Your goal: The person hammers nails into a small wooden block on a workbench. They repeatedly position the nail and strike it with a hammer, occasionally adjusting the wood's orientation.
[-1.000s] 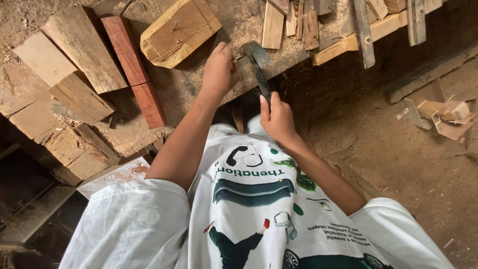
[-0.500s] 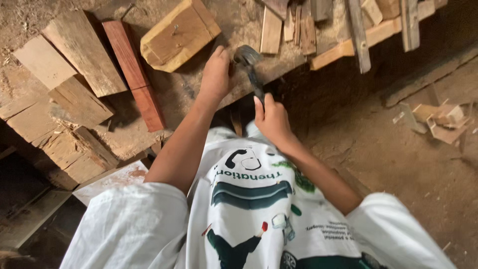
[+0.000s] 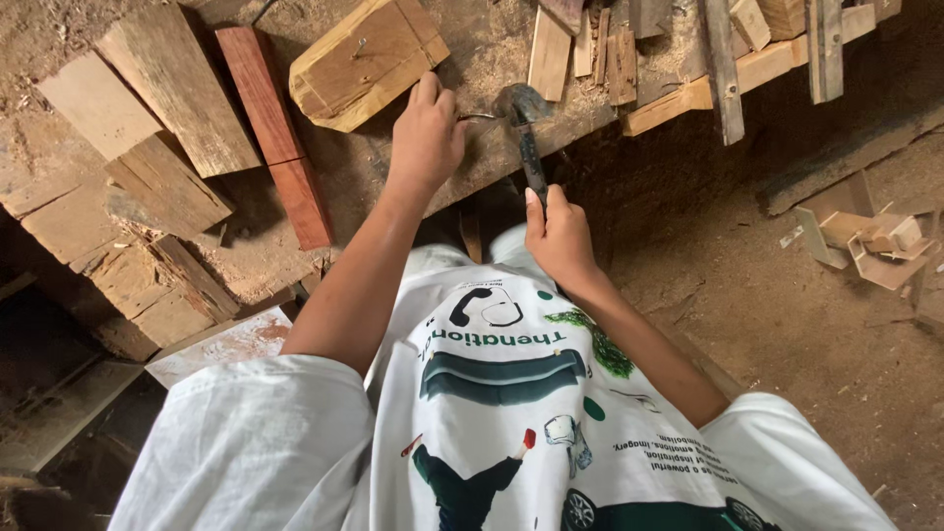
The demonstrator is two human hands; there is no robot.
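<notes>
A person in a white printed shirt leans over a dusty desk [image 3: 324, 197] scattered with offcuts. The right hand [image 3: 560, 236] has its fingers wrapped tight around the handle of a hammer [image 3: 526, 138], whose dark head sits just above the desk edge. The left hand [image 3: 425, 133] rests on the desk, fingers curled and pinching a thin nail [image 3: 476, 117] that lies between hand and hammer head. A pale wood block [image 3: 366, 61] sits just beyond the left hand, with a red plank [image 3: 275, 133] to its side and loose slats [image 3: 590, 49] past the hammer. To strike well, the nail likely needs to be held steady and low on its shank, fingertips clear of the head, with short, square taps before any fuller swing. A glancing blow could bend the nail or catch a finger.
</notes>
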